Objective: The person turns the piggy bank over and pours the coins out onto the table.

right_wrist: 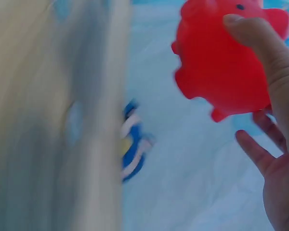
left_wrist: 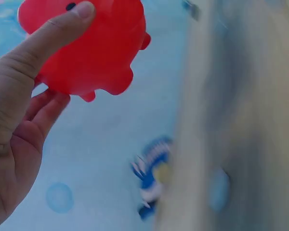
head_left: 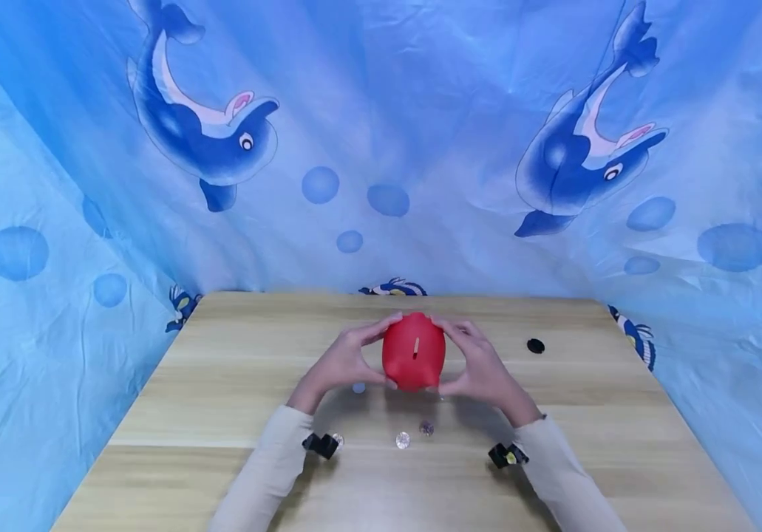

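A red piggy bank (head_left: 414,353) with a narrow slot in its top is held between both hands over the wooden table. Its shadow falls on the tabletop just below it. My left hand (head_left: 347,360) grips one side, and in the left wrist view the thumb presses near a black eye of the piggy bank (left_wrist: 94,53). On the opposite side my right hand (head_left: 477,363) grips it too, thumb close to the other eye in the right wrist view. Small shiny discs like coins (head_left: 403,440) lie on the table in front, one of them partly behind the left wrist camera.
A black oval cap (head_left: 536,346) lies on the wooden table (head_left: 221,391) to the right. A blue cloth with dolphins (head_left: 387,111) hangs behind the table and along both sides. Black cameras (head_left: 321,445) are strapped to both wrists.
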`<state>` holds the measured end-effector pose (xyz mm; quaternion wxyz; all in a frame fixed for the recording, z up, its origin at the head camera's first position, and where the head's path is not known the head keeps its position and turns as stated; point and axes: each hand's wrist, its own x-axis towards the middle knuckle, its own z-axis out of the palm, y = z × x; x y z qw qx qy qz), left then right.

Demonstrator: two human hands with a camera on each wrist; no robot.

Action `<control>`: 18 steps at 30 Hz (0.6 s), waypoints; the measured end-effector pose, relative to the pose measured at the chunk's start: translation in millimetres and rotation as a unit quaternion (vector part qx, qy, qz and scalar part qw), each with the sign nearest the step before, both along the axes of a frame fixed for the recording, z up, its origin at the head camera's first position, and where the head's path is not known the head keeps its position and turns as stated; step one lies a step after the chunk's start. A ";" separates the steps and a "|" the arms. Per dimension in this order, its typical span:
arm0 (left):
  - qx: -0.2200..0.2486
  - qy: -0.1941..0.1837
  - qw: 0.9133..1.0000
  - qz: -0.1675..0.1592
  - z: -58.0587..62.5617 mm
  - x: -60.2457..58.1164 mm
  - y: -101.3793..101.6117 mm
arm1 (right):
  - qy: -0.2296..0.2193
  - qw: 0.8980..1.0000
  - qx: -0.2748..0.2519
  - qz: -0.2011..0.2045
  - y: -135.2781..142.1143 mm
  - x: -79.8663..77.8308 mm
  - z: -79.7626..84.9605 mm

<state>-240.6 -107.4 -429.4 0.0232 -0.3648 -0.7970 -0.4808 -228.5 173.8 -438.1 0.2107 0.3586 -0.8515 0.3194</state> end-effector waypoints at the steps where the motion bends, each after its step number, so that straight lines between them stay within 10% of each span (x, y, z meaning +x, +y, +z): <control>1: 0.003 -0.007 1.000 0.000 -1.3 -0.1 0.1 | -0.003 1.000 -0.005 0.003 -0.1 0.7 -0.1; 18: 0.009 0.024 0.999 -0.029 6.6 0.9 -3.3 | -0.043 0.998 -0.032 0.010 -1.4 8.6 12.2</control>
